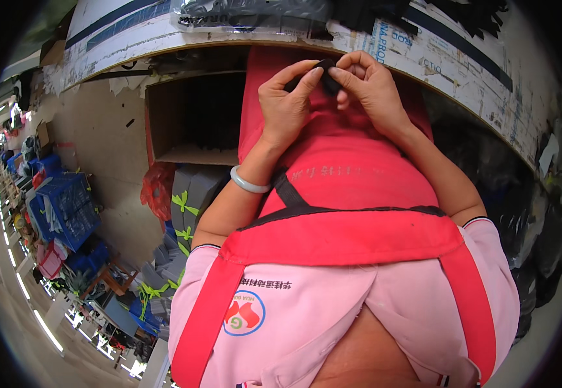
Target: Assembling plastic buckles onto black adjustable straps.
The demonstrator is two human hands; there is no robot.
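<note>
Over my lap, just in front of the table's edge, both hands pinch a small black piece [329,83], soft-looking and partly hidden by the fingers. My left hand [286,103], with a pale bangle [249,180] on its wrist, grips its left side between thumb and forefinger. From the other side my right hand [374,94] pinches it with thumb and forefinger, its other fingers curled. What kind of piece it is cannot be made out. Beneath the hands spreads my red apron [352,174].
A worn white-topped table [452,71] curves across the front, bearing a clear plastic bag [248,16] and black pieces [478,16]. Below it stands an open box [193,119]. Left are a red bag [158,191], tied grey stacks [197,187] and a blue crate [67,207]; dark bags [549,239] lie right.
</note>
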